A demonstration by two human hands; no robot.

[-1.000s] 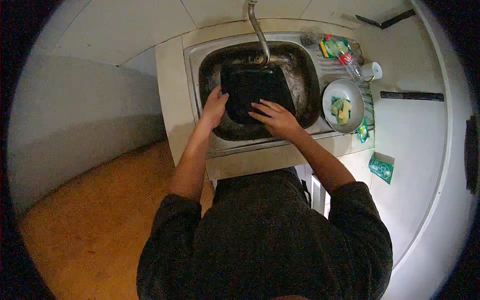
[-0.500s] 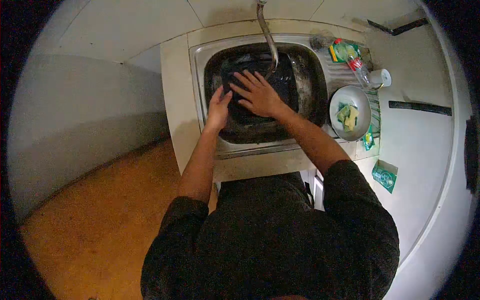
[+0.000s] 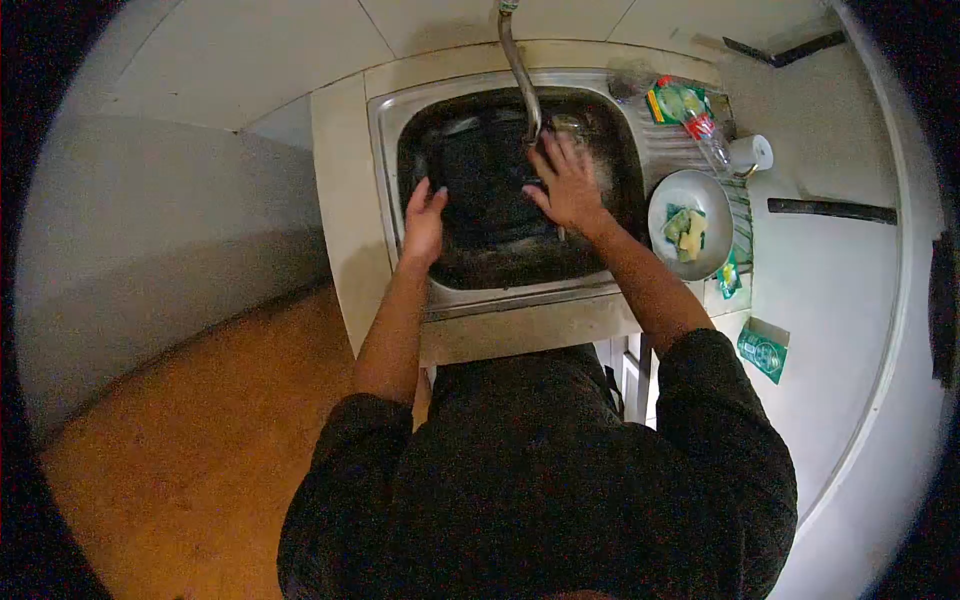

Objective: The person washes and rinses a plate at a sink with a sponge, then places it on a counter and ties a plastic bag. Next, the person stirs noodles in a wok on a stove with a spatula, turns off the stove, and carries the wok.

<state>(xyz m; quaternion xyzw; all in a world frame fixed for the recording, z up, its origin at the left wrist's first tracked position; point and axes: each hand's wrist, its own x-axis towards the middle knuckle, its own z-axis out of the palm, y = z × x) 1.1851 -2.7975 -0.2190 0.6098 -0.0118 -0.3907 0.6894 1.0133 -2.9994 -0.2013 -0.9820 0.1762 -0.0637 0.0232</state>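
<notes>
A dark rectangular tray (image 3: 485, 190) with rounded corners lies in the sink (image 3: 385, 160) under the tap (image 3: 522, 75). At its left edge is my left hand (image 3: 424, 228), with the thumb on the inner side and the fingers on the outer side, gripping the rim. My right hand (image 3: 573, 185) is open, its fingers spread flat over the right side of the tray just beside the tap's spout. It looks slightly blurred. The tray's far edge blends into the dark basin, so its outline is hard to make out.
Right of the basin, a metal pan (image 3: 657, 215) holds a yellow-green sponge (image 3: 690, 232). Behind it are a plastic bottle (image 3: 700, 125), a white cup (image 3: 752, 153) and a green-yellow packet (image 3: 658, 105). A green carton (image 3: 764, 352) sits lower right. A wall stands at the back.
My right hand has swept right across the tray, from its middle to its right side. My left hand has shifted slightly left and down. The whole view has moved a little.
</notes>
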